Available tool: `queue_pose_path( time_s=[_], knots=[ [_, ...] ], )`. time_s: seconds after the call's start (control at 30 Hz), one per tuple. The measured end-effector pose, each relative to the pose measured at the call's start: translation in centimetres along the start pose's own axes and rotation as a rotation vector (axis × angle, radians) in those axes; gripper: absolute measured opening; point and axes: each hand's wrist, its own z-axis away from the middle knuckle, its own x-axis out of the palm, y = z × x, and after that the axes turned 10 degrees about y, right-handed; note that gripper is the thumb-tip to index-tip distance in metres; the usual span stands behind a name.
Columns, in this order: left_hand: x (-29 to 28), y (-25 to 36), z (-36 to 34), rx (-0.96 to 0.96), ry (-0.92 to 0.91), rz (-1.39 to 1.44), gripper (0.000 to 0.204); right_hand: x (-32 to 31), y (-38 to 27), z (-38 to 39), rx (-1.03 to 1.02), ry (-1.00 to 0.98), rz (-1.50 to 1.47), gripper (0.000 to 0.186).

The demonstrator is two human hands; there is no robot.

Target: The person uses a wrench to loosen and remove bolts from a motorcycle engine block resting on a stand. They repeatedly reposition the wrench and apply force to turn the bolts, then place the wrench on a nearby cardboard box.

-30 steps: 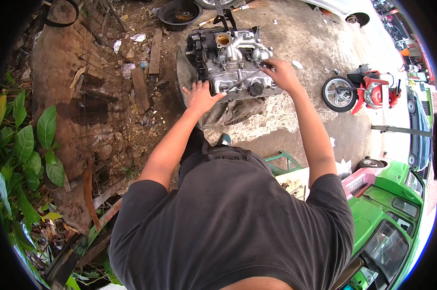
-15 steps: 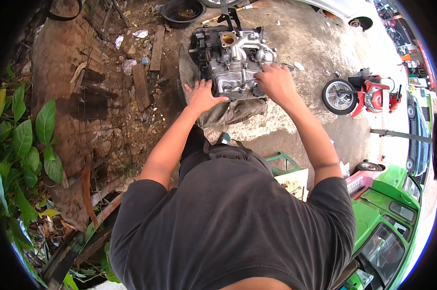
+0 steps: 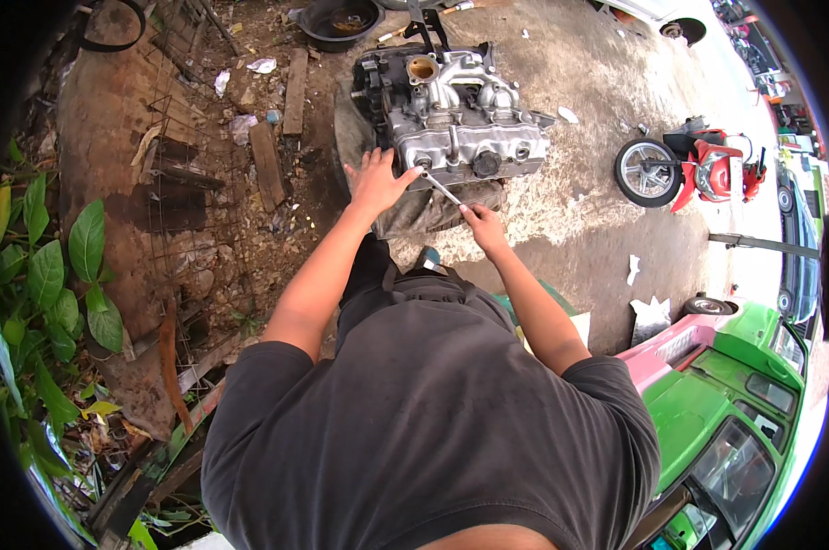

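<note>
A grey metal engine (image 3: 474,137) with a round black oil cap (image 3: 486,164) sits in front of me on a dark cloth (image 3: 433,213). My right hand (image 3: 485,227) is closed around the handle end of a ratchet wrench (image 3: 444,190), which slants from the engine's near-left corner toward me. At that corner, my left hand (image 3: 378,183) rests with spread fingers against the engine's side, its thumb at the wrench head. Whatever the wrench head sits on is hidden.
Left lie wooden planks (image 3: 268,165) and rusty wire mesh (image 3: 162,119) on littered dirt, beside leafy plants (image 3: 48,266). A black basin (image 3: 341,23) stands behind the engine. A red motorcycle (image 3: 708,174) and a green vehicle (image 3: 708,394) are on the right.
My right hand has swung the wrench handle from over the engine's front toward me. The left hand has stayed nearly in place at the corner.
</note>
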Motion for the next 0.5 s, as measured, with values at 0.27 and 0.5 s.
queue_pose_path(
  time_s=[0.27,0.5],
  knots=[
    [-0.6,0.6,-0.1,0.001,0.002,-0.040,0.106,2.9,1.8,-0.1,0.034,0.043,-0.089,0.042],
    [-0.5,0.9,0.0,0.005,0.045,-0.053,0.105,3.4,1.5,0.4,0.027,0.080,-0.061,0.040]
  ],
)
